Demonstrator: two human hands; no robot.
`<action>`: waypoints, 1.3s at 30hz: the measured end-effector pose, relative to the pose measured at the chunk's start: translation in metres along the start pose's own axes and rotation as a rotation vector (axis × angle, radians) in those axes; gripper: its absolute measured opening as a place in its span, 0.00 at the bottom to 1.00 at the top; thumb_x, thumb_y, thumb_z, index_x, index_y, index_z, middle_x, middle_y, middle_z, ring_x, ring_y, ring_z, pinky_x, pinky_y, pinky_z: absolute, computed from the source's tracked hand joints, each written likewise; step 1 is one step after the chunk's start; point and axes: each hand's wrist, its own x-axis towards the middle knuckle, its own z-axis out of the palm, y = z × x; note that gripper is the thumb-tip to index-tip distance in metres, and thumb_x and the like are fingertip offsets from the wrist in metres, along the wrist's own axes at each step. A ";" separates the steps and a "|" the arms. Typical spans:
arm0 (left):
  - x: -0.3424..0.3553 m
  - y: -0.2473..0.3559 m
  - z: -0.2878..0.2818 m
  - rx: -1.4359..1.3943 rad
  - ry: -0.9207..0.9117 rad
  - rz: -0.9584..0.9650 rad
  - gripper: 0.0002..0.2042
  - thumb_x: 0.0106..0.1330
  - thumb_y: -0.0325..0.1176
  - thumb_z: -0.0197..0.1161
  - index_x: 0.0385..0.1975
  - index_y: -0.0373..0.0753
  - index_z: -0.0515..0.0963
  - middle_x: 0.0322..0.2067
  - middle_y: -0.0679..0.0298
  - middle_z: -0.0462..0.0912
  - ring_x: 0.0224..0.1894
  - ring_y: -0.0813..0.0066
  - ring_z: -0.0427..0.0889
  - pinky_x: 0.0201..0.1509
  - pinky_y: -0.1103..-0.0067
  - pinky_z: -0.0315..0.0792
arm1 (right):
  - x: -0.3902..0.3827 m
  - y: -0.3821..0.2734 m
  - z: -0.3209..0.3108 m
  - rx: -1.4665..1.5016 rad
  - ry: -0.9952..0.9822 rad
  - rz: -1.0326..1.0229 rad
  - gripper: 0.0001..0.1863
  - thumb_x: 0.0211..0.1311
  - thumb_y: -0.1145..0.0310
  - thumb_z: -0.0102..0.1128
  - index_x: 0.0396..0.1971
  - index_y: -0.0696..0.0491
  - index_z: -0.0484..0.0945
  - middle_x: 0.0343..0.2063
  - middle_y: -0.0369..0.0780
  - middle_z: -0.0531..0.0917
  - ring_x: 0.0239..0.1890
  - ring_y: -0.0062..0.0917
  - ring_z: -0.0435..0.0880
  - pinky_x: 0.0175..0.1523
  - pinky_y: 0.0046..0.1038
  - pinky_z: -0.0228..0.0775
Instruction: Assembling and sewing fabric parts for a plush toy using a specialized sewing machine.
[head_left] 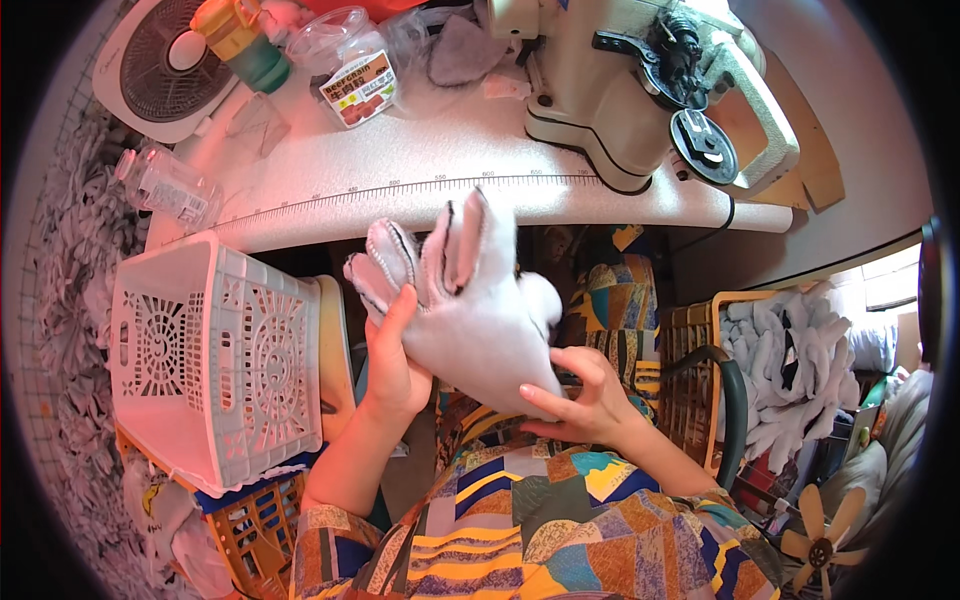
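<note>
A pale grey fabric glove (478, 350) is held up in front of my lap, its fingers toward the table and its cuff toward me. Dark and light stitching shows along the finger edges. My left hand (398, 362) grips its left side, thumb lying over the front below the glove's fingers. At the cuff, my right hand (585, 398) closes on the lower right corner, with fingers on the front and the rest partly out of sight behind the fabric. Whether more than one layer or glove is there, I cannot tell.
A sewing machine (600, 110) stands on the white table (330, 165), with a jar (345, 75) and bottle (245, 50). A white crate (265, 370) is at left, over an orange one (255, 530). At right, a basket (690, 385) holds gloves (785, 365); a small fan (822, 550) sits below.
</note>
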 end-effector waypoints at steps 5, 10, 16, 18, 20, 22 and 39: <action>0.003 -0.003 0.005 -0.015 0.031 0.010 0.23 0.70 0.39 0.53 0.62 0.38 0.62 0.59 0.62 0.70 0.60 0.69 0.70 0.65 0.70 0.62 | -0.019 0.003 0.000 -0.047 -0.069 0.102 0.26 0.42 0.75 0.67 0.48 0.49 0.80 0.37 0.41 0.77 0.33 0.32 0.79 0.34 0.30 0.74; 0.005 -0.012 -0.001 0.242 0.014 -0.010 0.21 0.70 0.37 0.55 0.59 0.36 0.65 0.55 0.60 0.74 0.56 0.73 0.73 0.62 0.74 0.64 | -0.018 0.005 0.001 -0.025 0.050 0.132 0.22 0.37 0.79 0.67 0.39 0.54 0.81 0.31 0.40 0.78 0.29 0.31 0.80 0.29 0.28 0.72; 0.001 -0.030 -0.002 1.186 -0.205 0.238 0.44 0.54 0.49 0.68 0.62 0.27 0.51 0.55 0.46 0.58 0.51 0.58 0.68 0.59 0.67 0.63 | -0.004 -0.002 -0.004 0.143 0.170 0.515 0.08 0.45 0.77 0.62 0.26 0.58 0.74 0.32 0.43 0.74 0.35 0.39 0.74 0.42 0.33 0.65; -0.004 -0.041 -0.004 1.303 -0.102 0.573 0.46 0.50 0.47 0.69 0.63 0.31 0.49 0.56 0.51 0.55 0.48 0.61 0.66 0.52 0.70 0.64 | -0.004 0.002 0.000 0.276 0.204 0.684 0.04 0.54 0.75 0.59 0.28 0.58 0.74 0.28 0.44 0.74 0.33 0.39 0.74 0.39 0.33 0.65; -0.016 -0.035 0.005 1.342 -0.163 0.619 0.45 0.45 0.47 0.70 0.59 0.33 0.53 0.54 0.55 0.57 0.47 0.67 0.65 0.47 0.73 0.65 | -0.003 0.005 0.004 0.301 0.205 0.757 0.05 0.58 0.73 0.59 0.28 0.58 0.73 0.26 0.44 0.74 0.30 0.40 0.74 0.36 0.35 0.65; -0.021 -0.038 0.016 1.377 -0.239 0.604 0.33 0.44 0.39 0.71 0.49 0.35 0.62 0.47 0.56 0.64 0.45 0.64 0.66 0.48 0.72 0.65 | 0.004 0.005 0.004 0.289 0.181 0.672 0.06 0.57 0.73 0.60 0.28 0.58 0.73 0.26 0.44 0.74 0.30 0.40 0.73 0.36 0.35 0.65; -0.018 -0.066 0.013 1.026 -0.310 0.354 0.10 0.54 0.18 0.59 0.37 0.32 0.77 0.34 0.58 0.81 0.36 0.66 0.80 0.42 0.75 0.72 | 0.020 0.017 0.027 -0.159 0.017 0.560 0.18 0.45 0.73 0.62 0.40 0.51 0.73 0.35 0.42 0.75 0.38 0.39 0.77 0.40 0.38 0.70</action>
